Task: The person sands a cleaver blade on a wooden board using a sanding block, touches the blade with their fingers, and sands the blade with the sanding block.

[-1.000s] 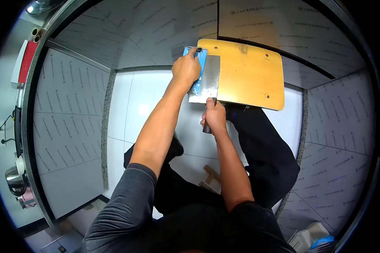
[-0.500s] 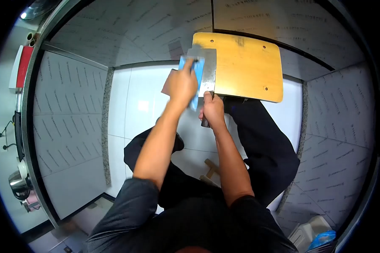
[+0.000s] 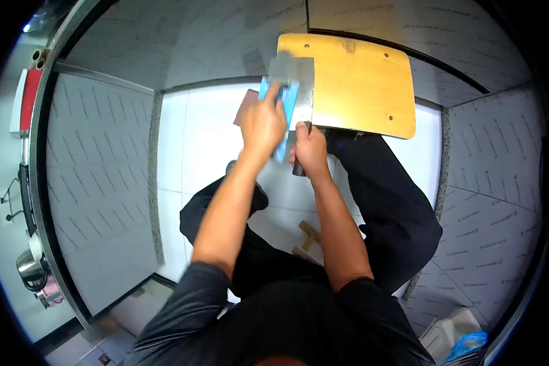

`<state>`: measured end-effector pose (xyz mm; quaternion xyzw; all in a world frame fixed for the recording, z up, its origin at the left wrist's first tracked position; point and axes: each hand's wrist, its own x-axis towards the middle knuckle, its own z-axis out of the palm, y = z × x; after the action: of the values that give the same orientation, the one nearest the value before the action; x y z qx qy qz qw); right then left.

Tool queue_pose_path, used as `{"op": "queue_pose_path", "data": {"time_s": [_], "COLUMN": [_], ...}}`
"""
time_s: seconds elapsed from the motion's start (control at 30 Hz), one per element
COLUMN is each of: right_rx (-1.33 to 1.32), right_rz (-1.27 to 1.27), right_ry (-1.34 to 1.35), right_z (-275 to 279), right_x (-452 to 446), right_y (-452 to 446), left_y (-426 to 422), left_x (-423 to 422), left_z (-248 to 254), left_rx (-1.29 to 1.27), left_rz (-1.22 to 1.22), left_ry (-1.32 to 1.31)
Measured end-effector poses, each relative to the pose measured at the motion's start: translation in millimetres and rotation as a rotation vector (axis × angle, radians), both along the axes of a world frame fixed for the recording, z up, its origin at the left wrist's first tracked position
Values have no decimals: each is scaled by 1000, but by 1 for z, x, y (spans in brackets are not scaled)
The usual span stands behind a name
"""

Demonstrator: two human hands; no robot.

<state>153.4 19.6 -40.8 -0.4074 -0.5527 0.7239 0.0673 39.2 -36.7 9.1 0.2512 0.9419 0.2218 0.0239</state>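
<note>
My right hand (image 3: pixel 311 152) is closed around the dark handle of a cleaver (image 3: pixel 305 94). Its broad grey blade points away from me and lies over the left edge of a yellow wooden stool seat (image 3: pixel 363 85). My left hand (image 3: pixel 264 125) grips a bright blue flat strip (image 3: pixel 291 100), blurred by motion, with the index finger stretched along it. The strip lies over the left side of the blade; whether it touches the cutting edge is hard to see. Just left of this hand, a reddish-brown flat sheet (image 3: pixel 245 108) shows, partly hidden by the hand.
White floor tiles (image 3: pixel 207 134) lie beneath. My dark-trousered legs (image 3: pixel 396 207) flank the work. A small wooden piece (image 3: pixel 310 235) is between them. Grey cabinet panels (image 3: pixel 100 165) stand at both sides and ahead. A kettle (image 3: pixel 30 268) sits on the left counter.
The view has shifted slightly, so the stool and cleaver appear a little higher. Both hands keep their holds, and the blue strip stays over the blade's left side.
</note>
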Motion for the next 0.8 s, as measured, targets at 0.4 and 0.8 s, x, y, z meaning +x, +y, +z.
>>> {"op": "queue_pose_path", "data": {"time_s": [0.4,0.8], "right_rx": [-9,0], "right_rz": [24,35], "right_ry": [7,-57], "right_z": [-1,8], "right_x": [0,-1], "right_y": [1,4], "left_y": [-4,3], "left_x": [1,-4], "left_z": [0,0], "left_rx": [-12,23], "left_rz": [-37,-12], "left_ry": [-23,2]}}
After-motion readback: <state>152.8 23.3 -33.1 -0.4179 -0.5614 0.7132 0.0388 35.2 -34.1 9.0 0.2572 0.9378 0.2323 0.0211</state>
